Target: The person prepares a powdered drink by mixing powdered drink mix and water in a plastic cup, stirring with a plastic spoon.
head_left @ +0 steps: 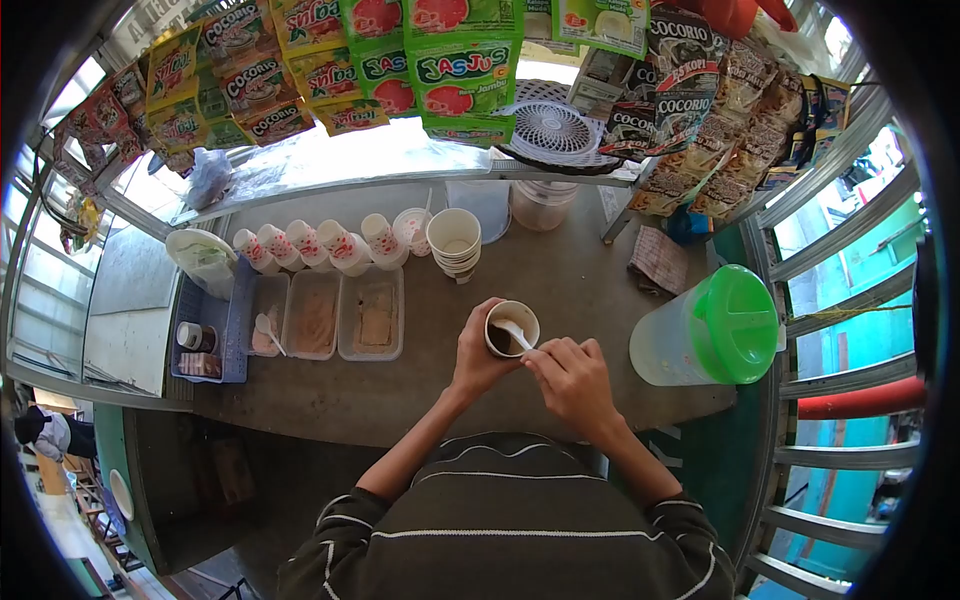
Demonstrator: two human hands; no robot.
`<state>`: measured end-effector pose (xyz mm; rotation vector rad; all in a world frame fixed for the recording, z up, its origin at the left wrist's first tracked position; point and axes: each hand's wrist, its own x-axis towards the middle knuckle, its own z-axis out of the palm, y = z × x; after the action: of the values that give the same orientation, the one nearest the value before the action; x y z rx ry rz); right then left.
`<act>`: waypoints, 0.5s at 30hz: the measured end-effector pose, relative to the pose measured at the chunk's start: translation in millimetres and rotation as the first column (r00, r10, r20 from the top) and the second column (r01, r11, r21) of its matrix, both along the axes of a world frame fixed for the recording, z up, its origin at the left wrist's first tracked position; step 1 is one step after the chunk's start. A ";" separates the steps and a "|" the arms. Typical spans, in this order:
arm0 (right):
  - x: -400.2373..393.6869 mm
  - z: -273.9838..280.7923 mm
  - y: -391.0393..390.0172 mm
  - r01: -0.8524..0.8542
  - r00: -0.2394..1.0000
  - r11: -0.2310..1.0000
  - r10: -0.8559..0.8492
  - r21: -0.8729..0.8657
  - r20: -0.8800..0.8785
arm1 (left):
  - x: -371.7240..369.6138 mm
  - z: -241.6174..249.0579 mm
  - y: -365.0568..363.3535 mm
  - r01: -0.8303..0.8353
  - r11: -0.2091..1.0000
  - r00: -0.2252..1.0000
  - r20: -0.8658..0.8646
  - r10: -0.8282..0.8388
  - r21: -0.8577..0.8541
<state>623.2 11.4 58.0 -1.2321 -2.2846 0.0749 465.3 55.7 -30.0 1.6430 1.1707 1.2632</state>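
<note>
Near the counter's front edge, my left hand is wrapped round a white paper cup with dark liquid inside. My right hand pinches the handle of a white plastic spoon, whose other end is in the cup. Behind the cup stands a stack of empty-looking white paper cups. To the left are open plastic tubs of brown powder, one with a white spoon lying in it.
A clear pitcher with a green lid stands at the right, a folded cloth behind it. Printed cups line the back left beside a blue basket. Sachets hang above the brown counter.
</note>
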 end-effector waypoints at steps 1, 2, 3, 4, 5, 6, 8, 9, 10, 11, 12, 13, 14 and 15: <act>-0.1 11.4 -3.4 0.024 0.999 1.000 -0.024 0.012 -0.032 | -0.2 1.8 -1.0 -0.006 0.999 1.000 0.011 0.007 -0.033; -0.1 17.5 -5.5 0.051 0.997 0.998 -0.049 0.023 -0.063 | 0.0 3.4 -2.0 -0.010 0.998 1.000 0.022 0.012 -0.066; -0.6 12.3 -3.4 0.052 0.997 0.998 -0.050 0.023 -0.062 | 0.4 3.7 -2.7 -0.009 0.998 1.000 0.022 0.011 -0.066; -1.5 2.6 1.0 0.057 0.998 0.998 -0.056 0.038 -0.033 | 1.1 4.1 -3.0 -0.017 0.999 1.000 0.005 0.017 -0.030; -1.8 -3.5 3.5 0.063 0.998 0.997 -0.063 0.054 -0.004 | 1.7 4.4 -3.0 -0.023 1.000 1.000 -0.012 0.023 0.006; -1.7 -5.3 2.8 0.065 0.998 0.996 -0.065 0.056 -0.004 | 1.9 2.9 -2.2 -0.021 1.000 1.000 -0.012 0.021 0.008; -2.2 -7.7 1.4 0.028 1.000 1.000 -0.028 -0.001 -0.002 | 0.8 -1.4 0.3 -0.018 1.000 1.000 -0.012 0.018 0.006; -1.8 -2.2 -0.1 0.025 1.000 1.000 -0.025 -0.004 -0.002 | 0.1 0.6 -0.5 -0.021 1.000 1.000 -0.012 0.021 0.003; -0.8 8.3 -2.6 0.042 0.999 0.999 -0.042 0.008 -0.014 | 0.0 3.1 -1.4 -0.034 0.999 0.999 -0.022 0.034 0.002; 0.1 14.0 -3.7 0.061 0.998 0.998 -0.060 0.020 -0.027 | 0.3 4.7 -1.9 -0.045 0.999 0.998 -0.032 0.046 0.003; -0.2 10.9 -2.2 0.063 0.998 0.998 -0.063 0.020 -0.026 | 0.5 3.6 -2.3 -0.043 0.999 0.999 -0.031 0.043 0.003; -1.3 4.3 0.4 0.072 0.997 0.997 -0.072 0.024 0.001 | 0.5 1.9 -2.6 -0.048 0.998 0.998 -0.039 0.049 0.027; -2.0 -1.5 2.2 0.081 0.996 0.996 -0.081 0.029 0.027 | 0.8 1.0 -2.7 -0.053 0.997 0.997 -0.047 0.055 0.052; -2.0 -6.1 1.8 0.084 0.996 0.996 -0.085 0.030 0.028 | 1.4 1.0 -2.6 -0.049 0.997 0.998 -0.047 0.052 0.053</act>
<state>621.2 13.2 51.9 -1.3216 -2.2468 -0.0063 466.7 53.0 -29.0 1.6998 1.2248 1.3016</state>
